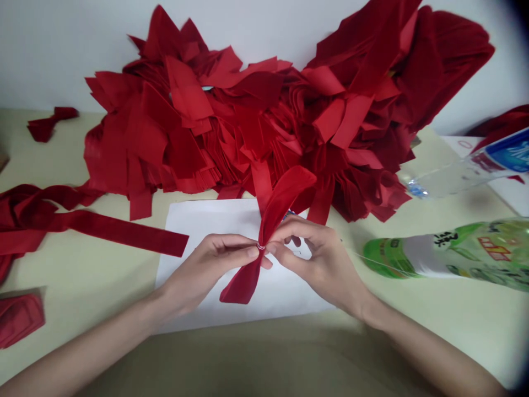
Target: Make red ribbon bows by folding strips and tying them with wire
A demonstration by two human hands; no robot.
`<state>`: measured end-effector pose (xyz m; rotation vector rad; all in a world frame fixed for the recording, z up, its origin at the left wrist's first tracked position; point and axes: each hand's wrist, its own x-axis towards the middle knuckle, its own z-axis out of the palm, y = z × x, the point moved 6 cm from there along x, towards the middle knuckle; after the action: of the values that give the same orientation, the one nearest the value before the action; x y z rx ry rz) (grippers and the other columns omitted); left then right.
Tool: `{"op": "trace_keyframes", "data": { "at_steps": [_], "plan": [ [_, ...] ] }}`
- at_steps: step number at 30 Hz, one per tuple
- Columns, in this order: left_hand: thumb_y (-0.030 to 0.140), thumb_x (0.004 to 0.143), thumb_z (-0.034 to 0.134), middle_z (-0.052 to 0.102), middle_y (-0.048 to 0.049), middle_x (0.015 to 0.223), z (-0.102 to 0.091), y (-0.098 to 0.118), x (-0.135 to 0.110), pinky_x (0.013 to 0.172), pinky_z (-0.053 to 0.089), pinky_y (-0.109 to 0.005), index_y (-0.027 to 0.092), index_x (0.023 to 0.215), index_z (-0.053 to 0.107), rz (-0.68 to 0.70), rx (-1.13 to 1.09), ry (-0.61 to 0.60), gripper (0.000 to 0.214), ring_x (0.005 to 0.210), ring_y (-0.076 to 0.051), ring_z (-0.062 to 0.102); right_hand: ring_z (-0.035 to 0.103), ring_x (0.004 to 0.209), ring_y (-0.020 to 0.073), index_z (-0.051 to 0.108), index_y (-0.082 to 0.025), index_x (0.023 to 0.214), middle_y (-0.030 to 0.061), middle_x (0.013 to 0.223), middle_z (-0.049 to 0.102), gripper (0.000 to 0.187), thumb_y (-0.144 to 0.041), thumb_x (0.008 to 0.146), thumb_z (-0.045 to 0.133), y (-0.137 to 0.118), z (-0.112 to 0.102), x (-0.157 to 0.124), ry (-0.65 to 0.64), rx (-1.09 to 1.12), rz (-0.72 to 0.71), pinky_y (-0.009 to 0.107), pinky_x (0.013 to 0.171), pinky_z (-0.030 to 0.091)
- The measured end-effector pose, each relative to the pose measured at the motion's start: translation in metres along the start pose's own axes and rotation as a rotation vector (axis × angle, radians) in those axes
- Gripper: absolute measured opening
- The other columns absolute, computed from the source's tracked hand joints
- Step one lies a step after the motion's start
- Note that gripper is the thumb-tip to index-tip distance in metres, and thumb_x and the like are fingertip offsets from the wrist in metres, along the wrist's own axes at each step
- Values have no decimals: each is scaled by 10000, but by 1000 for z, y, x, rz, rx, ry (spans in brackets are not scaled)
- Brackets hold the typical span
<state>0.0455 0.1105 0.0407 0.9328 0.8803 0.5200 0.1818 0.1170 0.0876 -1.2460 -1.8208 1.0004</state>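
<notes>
A red velvet ribbon bow [283, 201] is held between my two hands above a white sheet of paper [198, 220]. Its pinched middle carries a thin, pale tie [260, 246], like a thread or wire. My left hand [223, 256] is closed on the bow's middle, with thumb and forefinger pressed together. From the other side, my right hand [309, 248] pinches at the same spot, its fingertips touching the tied middle. One end of the bow points up and right, the other down and left. What lies under the fingertips is hidden.
Behind the paper rises a big heap of red ribbon pieces [231, 121]. Long red ribbon strips [124, 231] lie at left, with folded red ribbon [20, 320] nearer me. On the right lie a green-labelled bottle [446, 251] and a clear bottle with a blue label [504, 151].
</notes>
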Motion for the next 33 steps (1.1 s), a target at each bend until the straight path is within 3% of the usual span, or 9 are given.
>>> {"op": "trace_keyframes", "data": {
  "at_steps": [5, 8, 11, 15, 20, 23, 26, 29, 33],
  "plan": [
    [310, 864, 563, 705, -17, 810, 2, -2, 1, 757, 425, -242, 203, 851, 711, -47, -129, -71, 183, 813, -135, 606, 559, 665, 129, 637, -167, 732, -1, 696, 634, 87, -126, 786, 583, 6, -5, 3, 4, 106, 102, 279, 612, 441],
    [283, 844, 581, 701, -24, 743, 6, -1, 1, 768, 438, -264, 191, 814, 716, -42, -174, -187, 166, 784, -147, 614, 573, 704, 134, 631, -166, 746, 6, 731, 629, 84, -154, 807, 574, 11, 0, 5, -114, 256, 132, 290, 660, 464],
    [264, 770, 649, 691, -26, 675, 9, -1, -1, 696, 453, -273, 173, 750, 726, -80, -74, -265, 121, 689, -151, 603, 555, 680, 110, 618, -168, 727, -3, 757, 615, 64, -160, 791, 617, 14, 6, 6, -267, 372, 91, 264, 642, 457],
    [211, 691, 692, 687, 3, 662, 7, 6, -5, 699, 452, -261, 185, 688, 719, -48, 262, -164, 37, 700, -149, 595, 537, 709, 109, 643, -172, 755, -3, 741, 612, 43, -187, 795, 647, 10, 10, 7, -416, 345, -51, 275, 681, 432],
    [112, 679, 585, 690, 31, 678, 11, 21, -11, 664, 468, -256, 205, 681, 701, 176, 676, -4, 149, 652, -133, 609, 507, 768, 109, 675, -189, 771, -9, 759, 627, 44, -182, 800, 643, -7, 6, 5, -545, 118, -260, 321, 837, 387],
    [99, 658, 565, 664, 28, 607, 13, 24, -14, 619, 452, -269, 200, 651, 685, 377, 921, 106, 157, 589, -130, 580, 471, 807, 131, 679, -202, 738, -1, 768, 604, 112, -161, 811, 605, -18, 6, 0, -496, -160, -365, 332, 825, 368],
    [113, 655, 574, 653, 19, 594, 0, 23, -11, 598, 442, -280, 193, 632, 665, 436, 954, 312, 123, 567, -134, 560, 438, 836, 165, 662, -191, 692, 8, 723, 593, 159, -139, 815, 576, -26, 7, -6, -309, -447, -447, 350, 764, 339],
    [135, 665, 616, 681, 13, 654, -21, 20, -4, 631, 465, -261, 192, 638, 657, 339, 652, 394, 75, 636, -140, 600, 416, 807, 178, 666, -183, 714, 14, 707, 616, 143, -98, 789, 579, -31, 4, -10, -68, -586, -478, 354, 711, 324],
    [211, 725, 622, 678, 3, 622, -29, 17, 2, 616, 481, -248, 183, 665, 661, 225, 222, 238, 77, 640, -141, 622, 401, 735, 163, 682, -208, 727, 11, 695, 609, 131, -99, 758, 615, -21, -13, -3, 131, -400, -336, 341, 683, 349]
  ]
}}
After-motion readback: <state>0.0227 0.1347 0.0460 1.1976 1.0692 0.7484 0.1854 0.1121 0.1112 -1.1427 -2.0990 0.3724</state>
